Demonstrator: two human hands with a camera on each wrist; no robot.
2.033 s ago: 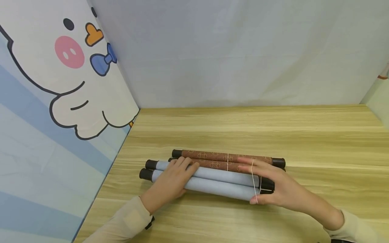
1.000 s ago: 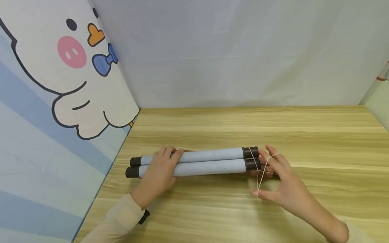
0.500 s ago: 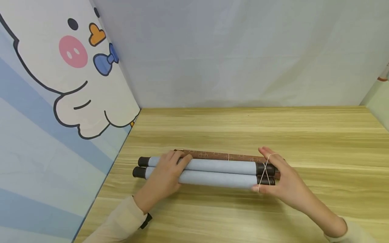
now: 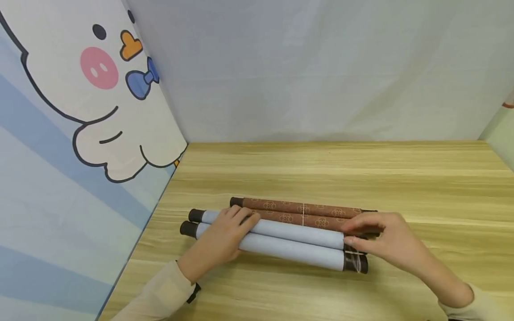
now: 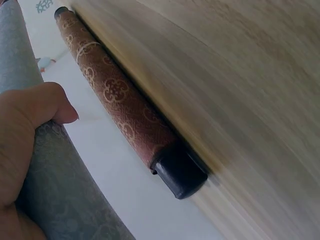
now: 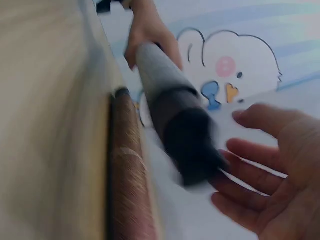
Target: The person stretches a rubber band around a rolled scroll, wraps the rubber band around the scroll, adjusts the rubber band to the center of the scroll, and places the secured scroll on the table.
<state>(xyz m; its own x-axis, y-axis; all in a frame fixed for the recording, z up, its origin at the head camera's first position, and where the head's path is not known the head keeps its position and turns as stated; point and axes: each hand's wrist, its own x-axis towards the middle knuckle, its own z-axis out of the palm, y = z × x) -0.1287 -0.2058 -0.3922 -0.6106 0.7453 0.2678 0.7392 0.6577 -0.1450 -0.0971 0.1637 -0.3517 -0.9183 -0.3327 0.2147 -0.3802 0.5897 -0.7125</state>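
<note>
Two light blue scrolls [image 4: 289, 244] with black end caps lie side by side at the front of the group. My left hand [image 4: 222, 234] grips them near their left ends, the thumb over the top, also seen in the left wrist view. A thin white elastic band [image 4: 356, 263], blurred, hangs about the black caps on the right. My right hand [image 4: 391, 238] is bent over those caps and partly hides them; its fingers are loosely spread beside a cap in the right wrist view. Just behind lie two brown patterned scrolls [image 4: 281, 217] with a white band round their middle.
Everything rests on a light wood-grain table [image 4: 321, 174]. A pale grey curtain [image 4: 313, 71] stands along the back edge. On the left is a cloth wall with a cartoon bird [image 4: 52, 76].
The right hand first stretched the band between thumb and fingers; now the band lies loosely at the black caps, fingers drawn together. The blue scrolls were lifted over the brown ones, then lowered in front.
</note>
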